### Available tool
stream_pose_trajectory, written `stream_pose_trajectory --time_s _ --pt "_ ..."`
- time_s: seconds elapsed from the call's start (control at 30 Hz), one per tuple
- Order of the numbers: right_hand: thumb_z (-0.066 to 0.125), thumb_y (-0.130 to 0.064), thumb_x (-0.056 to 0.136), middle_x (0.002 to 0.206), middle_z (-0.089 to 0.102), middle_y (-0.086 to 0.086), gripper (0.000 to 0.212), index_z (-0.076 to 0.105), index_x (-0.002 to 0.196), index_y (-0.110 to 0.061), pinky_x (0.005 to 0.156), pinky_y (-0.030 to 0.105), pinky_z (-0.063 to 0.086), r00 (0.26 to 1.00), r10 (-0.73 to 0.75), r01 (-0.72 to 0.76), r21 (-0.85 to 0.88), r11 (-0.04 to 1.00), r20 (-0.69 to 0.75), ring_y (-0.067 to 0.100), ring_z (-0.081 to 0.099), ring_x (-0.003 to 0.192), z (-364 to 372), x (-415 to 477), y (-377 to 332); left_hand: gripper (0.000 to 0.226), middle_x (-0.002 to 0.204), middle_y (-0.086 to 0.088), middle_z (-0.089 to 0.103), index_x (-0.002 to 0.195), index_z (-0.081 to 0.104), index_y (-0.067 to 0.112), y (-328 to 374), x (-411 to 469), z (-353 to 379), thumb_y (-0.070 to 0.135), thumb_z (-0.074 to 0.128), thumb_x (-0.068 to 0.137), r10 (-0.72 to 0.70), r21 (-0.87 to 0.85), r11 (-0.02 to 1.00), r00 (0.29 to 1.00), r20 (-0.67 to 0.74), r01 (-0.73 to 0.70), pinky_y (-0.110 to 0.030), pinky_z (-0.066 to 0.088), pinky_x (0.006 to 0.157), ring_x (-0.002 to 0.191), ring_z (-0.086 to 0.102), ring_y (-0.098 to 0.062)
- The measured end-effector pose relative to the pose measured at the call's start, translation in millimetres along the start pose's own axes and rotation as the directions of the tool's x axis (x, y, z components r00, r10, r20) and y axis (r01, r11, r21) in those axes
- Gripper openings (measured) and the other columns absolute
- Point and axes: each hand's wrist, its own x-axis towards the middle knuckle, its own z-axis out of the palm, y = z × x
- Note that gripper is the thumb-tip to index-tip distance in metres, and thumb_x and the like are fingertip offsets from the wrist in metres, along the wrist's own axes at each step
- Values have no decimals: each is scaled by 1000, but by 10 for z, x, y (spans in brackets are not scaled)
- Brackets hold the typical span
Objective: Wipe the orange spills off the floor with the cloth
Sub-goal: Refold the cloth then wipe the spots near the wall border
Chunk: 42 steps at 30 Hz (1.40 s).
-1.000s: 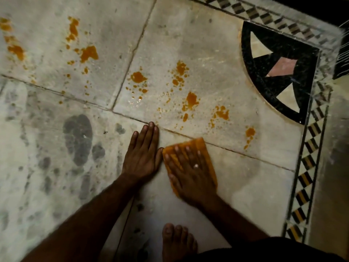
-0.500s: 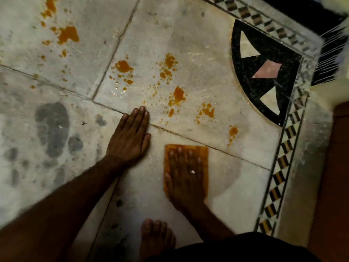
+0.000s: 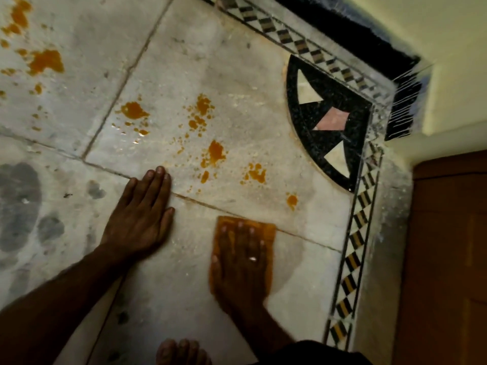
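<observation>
My right hand (image 3: 243, 262) presses flat on an orange cloth (image 3: 268, 231) lying on the pale marble floor (image 3: 250, 61), fingers spread over it. My left hand (image 3: 141, 214) rests flat on the floor to the left of the cloth, fingers together, holding nothing. Orange spills (image 3: 216, 151) dot the tile just beyond both hands, with a small spot (image 3: 292, 200) above and right of the cloth. More orange spills (image 3: 44, 60) lie at the far left. A damp wiped patch surrounds the cloth.
A black inlaid quarter-circle (image 3: 324, 119) and a checkered border strip (image 3: 361, 219) mark the floor's corner at the right. A wooden door or panel (image 3: 448, 259) stands beyond it. Dark grey wet marks (image 3: 18, 204) lie at the left. My bare foot (image 3: 181, 351) is at the bottom.
My right hand has slid the cloth to the right, away from my left hand, leaving a wet patch. The view has shifted right, showing the wooden panel.
</observation>
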Motion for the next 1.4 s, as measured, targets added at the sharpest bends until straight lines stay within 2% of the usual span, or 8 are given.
stream_pose_trajectory --time_s 0.17,0.4,0.5,0.77,0.93,1.07,1.3,1.4 --pt "28 -52 106 172 2 3 65 0 162 -38 126 54 -2 977 -189 189 13 982 96 27 3 159 -208 1074 167 68 164 -19 21 156 25 0 5 -7 -30 38 28 99 -14 -13 1000 1000 28 14 -52 16 123 151 24 -35" --pt "4 -56 103 172 -10 3 65 -12 161 -34 126 59 5 946 294 -297 4 955 136 26 -7 159 -193 917 1072 67 165 -19 20 156 25 0 -49 17 -55 37 27 101 42 16 999 999 26 -42 -53 17 123 153 21 -33" --pt "20 -45 107 171 10 13 63 9 164 -21 122 64 20 930 362 -364 18 931 60 36 13 157 -55 293 747 66 165 -18 20 156 25 0 -64 31 -65 37 28 100 47 -2 999 998 45 -47 -54 19 122 153 21 -32" --pt "30 -49 105 172 13 6 64 11 164 -33 124 61 13 986 -159 158 40 987 49 31 12 158 -122 1048 8 68 167 -14 14 158 18 4 -38 63 -37 41 24 102 -18 9 1000 992 123 17 -45 7 126 154 15 -26" --pt "11 -54 104 173 -4 2 63 -10 161 -37 127 56 -1 989 116 -116 2 993 95 26 -1 159 -210 1443 752 68 166 -16 17 158 20 4 -19 145 -76 43 23 103 -21 8 1000 991 131 20 -43 4 125 153 18 -29" --pt "15 -47 107 172 3 12 64 3 165 -23 122 63 16 929 367 -367 -2 930 48 35 8 158 -65 773 754 69 166 -18 15 158 18 2 -60 512 -83 44 24 103 -41 -15 999 992 116 43 -44 3 125 154 15 -30" --pt "30 -47 106 172 8 10 64 13 164 -27 124 62 12 974 -218 215 61 975 53 35 6 158 -89 892 -231 70 167 -18 12 159 15 2 -78 554 -39 43 25 103 -44 8 999 991 125 44 -45 4 126 155 12 -31" --pt "21 -50 106 173 -3 6 64 2 164 -32 125 58 6 985 -152 150 19 988 85 30 0 159 -242 1647 70 70 166 -19 13 158 17 1 -80 580 -40 43 25 102 -54 5 999 991 125 53 -46 6 126 154 14 -32"
